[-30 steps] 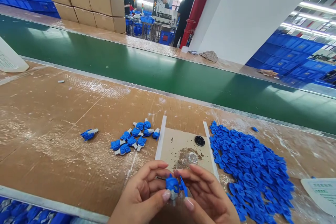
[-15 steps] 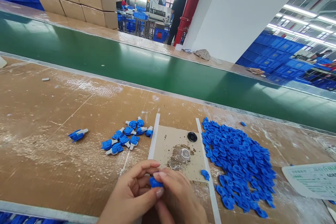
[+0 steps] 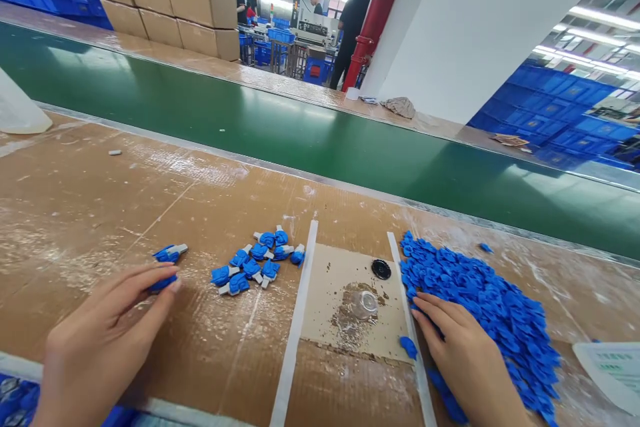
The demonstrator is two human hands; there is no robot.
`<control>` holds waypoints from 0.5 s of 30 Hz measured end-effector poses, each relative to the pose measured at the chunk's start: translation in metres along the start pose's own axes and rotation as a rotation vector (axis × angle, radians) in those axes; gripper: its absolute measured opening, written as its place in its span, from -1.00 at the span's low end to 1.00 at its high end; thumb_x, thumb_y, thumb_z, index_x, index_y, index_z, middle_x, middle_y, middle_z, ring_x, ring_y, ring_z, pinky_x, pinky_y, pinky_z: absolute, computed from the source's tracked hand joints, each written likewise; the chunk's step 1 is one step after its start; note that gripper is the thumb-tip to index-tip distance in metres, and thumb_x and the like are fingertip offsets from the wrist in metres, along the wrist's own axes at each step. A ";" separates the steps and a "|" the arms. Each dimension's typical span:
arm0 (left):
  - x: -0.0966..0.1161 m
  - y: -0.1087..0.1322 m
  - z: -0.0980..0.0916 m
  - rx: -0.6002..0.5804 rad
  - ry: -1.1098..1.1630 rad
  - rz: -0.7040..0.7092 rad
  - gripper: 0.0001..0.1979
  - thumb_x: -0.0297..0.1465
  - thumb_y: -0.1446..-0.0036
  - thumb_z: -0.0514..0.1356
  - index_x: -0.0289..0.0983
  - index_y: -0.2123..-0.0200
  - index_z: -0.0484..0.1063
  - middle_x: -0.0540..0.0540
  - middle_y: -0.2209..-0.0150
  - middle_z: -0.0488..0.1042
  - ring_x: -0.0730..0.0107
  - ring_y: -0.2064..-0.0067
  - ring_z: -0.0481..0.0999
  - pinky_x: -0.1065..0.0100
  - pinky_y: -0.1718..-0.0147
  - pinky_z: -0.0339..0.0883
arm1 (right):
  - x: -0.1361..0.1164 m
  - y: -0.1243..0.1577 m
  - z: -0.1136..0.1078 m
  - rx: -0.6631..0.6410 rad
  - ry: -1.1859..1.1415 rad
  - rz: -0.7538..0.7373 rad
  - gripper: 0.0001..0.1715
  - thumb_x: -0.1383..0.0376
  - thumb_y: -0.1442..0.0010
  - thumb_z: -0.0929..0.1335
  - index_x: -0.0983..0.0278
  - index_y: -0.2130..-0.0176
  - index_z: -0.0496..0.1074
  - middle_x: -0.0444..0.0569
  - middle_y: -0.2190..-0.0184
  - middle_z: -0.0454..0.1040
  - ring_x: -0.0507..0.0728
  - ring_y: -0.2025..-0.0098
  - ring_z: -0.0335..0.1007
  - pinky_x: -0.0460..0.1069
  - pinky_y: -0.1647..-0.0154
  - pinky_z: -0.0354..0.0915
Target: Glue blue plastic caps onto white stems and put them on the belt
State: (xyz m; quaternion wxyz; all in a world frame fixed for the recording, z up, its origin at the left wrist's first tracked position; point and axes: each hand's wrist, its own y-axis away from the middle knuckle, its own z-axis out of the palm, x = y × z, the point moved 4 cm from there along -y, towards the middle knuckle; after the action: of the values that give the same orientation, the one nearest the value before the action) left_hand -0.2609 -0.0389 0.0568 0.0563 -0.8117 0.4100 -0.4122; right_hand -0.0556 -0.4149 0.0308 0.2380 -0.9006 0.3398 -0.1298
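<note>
Hands spread apart since the earlier view: the left hand (image 3: 105,327), its grip closed, pinches a blue plastic part (image 3: 163,283) on the desk (image 3: 75,213) near the left front, just beside a row of assembled blue clips (image 3: 250,260). The open right hand (image 3: 465,353) rests against a heap of loose blue pieces (image 3: 490,307). A cardboard sheet (image 3: 350,307) between them seemingly keeps loose and assembled parts separate.
</note>
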 end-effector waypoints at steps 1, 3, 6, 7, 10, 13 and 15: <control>-0.003 -0.007 0.000 0.006 -0.105 0.101 -0.75 -0.25 -0.22 0.12 -0.22 0.15 0.50 -0.08 0.05 0.53 0.08 0.03 0.53 0.04 -0.13 0.34 | 0.000 0.001 0.002 -0.003 0.012 -0.024 -0.43 0.17 -0.45 0.08 0.38 0.24 0.52 0.11 0.26 0.59 0.23 0.24 0.54 0.13 0.18 0.46; -0.005 -0.018 0.002 -0.011 -0.273 0.299 -0.72 -0.29 -0.27 0.04 -0.25 0.17 0.52 -0.18 0.07 0.51 0.02 -0.01 0.49 -0.02 -0.14 0.30 | 0.002 0.003 0.006 -0.027 0.027 -0.082 -0.41 0.17 -0.45 0.06 0.36 0.26 0.53 0.12 0.27 0.60 0.24 0.24 0.55 0.13 0.19 0.46; -0.005 -0.027 0.007 -0.006 -0.417 0.451 -0.68 -0.35 -0.30 0.00 -0.32 0.14 0.53 -0.35 -0.03 0.42 -0.17 -0.16 0.32 -0.12 -0.15 0.21 | 0.007 0.005 0.011 -0.103 0.018 -0.138 -0.42 0.16 -0.43 0.06 0.31 0.26 0.52 0.11 0.25 0.60 0.26 0.22 0.55 0.14 0.17 0.46; -0.002 -0.028 0.008 0.004 -0.434 0.462 -0.69 -0.36 -0.30 0.00 -0.34 0.13 0.52 -0.38 -0.07 0.38 -0.22 -0.19 0.27 -0.16 -0.16 0.17 | 0.009 0.006 0.011 -0.123 0.007 -0.126 -0.45 0.14 -0.42 0.06 0.29 0.24 0.51 0.10 0.25 0.60 0.26 0.21 0.55 0.15 0.17 0.46; 0.014 -0.019 0.013 0.008 -0.375 0.500 -0.77 -0.37 -0.29 0.07 -0.31 0.16 0.50 -0.34 -0.02 0.38 -0.17 -0.08 0.33 -0.15 -0.07 0.21 | 0.011 0.005 0.003 -0.121 -0.026 0.026 -0.53 0.07 -0.40 0.11 0.26 0.12 0.44 0.09 0.22 0.57 0.28 0.19 0.53 0.17 0.15 0.45; 0.033 -0.003 0.025 -0.092 -0.313 0.594 -0.82 -0.36 -0.26 0.14 -0.25 0.13 0.47 -0.26 0.05 0.38 -0.06 0.03 0.35 -0.05 0.04 0.26 | -0.001 -0.002 -0.015 -0.042 -0.106 0.165 -0.54 -0.02 -0.38 0.17 0.24 0.03 0.37 0.05 0.22 0.56 0.24 0.22 0.53 0.11 0.24 0.46; 0.043 0.007 0.034 -0.147 -0.334 0.652 -0.80 -0.37 -0.24 0.16 -0.26 0.09 0.46 -0.26 0.04 0.37 -0.06 0.03 0.34 -0.02 0.07 0.26 | -0.018 -0.011 -0.025 -0.020 -0.203 0.165 -0.56 -0.01 -0.37 0.21 0.22 -0.02 0.33 0.00 0.22 0.55 0.17 0.26 0.53 0.03 0.31 0.45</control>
State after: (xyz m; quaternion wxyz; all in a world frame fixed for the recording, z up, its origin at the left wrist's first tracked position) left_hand -0.2267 -0.0822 0.0578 0.1922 -0.6963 0.6608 -0.2040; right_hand -0.0729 -0.4045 0.0566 0.2722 -0.8803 0.3883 -0.0147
